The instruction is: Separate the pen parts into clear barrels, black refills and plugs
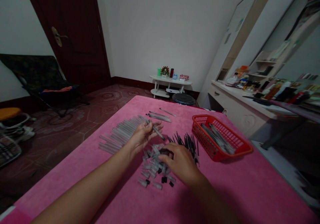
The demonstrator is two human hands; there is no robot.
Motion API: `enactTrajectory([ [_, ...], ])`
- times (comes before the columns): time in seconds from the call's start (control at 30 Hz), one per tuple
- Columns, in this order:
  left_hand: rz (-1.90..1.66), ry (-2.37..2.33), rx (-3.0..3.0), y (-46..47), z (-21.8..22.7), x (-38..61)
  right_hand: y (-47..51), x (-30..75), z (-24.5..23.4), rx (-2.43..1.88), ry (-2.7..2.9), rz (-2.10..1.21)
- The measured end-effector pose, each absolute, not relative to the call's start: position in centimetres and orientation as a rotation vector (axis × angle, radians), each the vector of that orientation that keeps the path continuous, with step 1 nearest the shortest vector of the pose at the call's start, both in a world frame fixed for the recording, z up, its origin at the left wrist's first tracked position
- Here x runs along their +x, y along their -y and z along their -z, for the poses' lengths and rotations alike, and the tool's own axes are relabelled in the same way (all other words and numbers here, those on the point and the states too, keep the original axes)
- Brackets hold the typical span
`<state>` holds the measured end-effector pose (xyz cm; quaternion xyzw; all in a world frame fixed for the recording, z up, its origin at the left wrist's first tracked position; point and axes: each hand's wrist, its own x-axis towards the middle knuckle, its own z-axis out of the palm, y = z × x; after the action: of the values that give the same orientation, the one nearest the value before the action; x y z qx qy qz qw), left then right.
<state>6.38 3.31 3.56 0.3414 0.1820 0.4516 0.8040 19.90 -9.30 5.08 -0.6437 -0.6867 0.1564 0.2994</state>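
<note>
My left hand [142, 135] grips a slim clear pen [158, 133] between thumb and fingers. A dark tip shows at the pen's near end, and the other fingers stretch out beneath it. Over a loose pile of clear pen caps [153, 165] my right hand [182, 161] has its thumb and fingers drawn together. What sits in that pinch is hidden. Small black plugs [164, 180] lie among the caps. Left of the pile is a row of clear pen barrels [122, 134]. Thin black refills [188, 144] are heaped behind my right hand.
A red plastic basket [243, 148] holding several pens stands on the pink cloth [215, 194] at the right. Several pens [160, 116] lie near the far edge. A cluttered dresser [240, 100] borders the right side, and a folding chair [42, 80] stands at the left.
</note>
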Motion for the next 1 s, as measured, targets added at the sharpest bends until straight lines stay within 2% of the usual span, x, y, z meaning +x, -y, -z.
enactTrajectory([
  [0.3,-0.964,-0.462,0.76,-1.9,-3.5,7.0,8.1,20.6,-3.5,-1.46,1.35,-0.847],
  [0.4,-0.982,-0.487,0.782,-1.5,-3.6,7.3,8.2,20.6,-3.7,-1.485,1.33,-0.788],
  [0.8,-1.052,-0.478,0.833,-1.2,-2.5,7.7,8.6,21.0,-4.2,-1.686,1.53,-0.185],
  [0.9,-1.066,-0.5,0.818,-1.2,-2.4,7.8,8.5,21.0,-4.3,-1.71,1.468,-0.217],
  [1.0,-1.068,-0.5,0.818,-1.0,-2.4,7.9,8.3,21.2,-4.3,-1.696,1.414,-0.456],
])
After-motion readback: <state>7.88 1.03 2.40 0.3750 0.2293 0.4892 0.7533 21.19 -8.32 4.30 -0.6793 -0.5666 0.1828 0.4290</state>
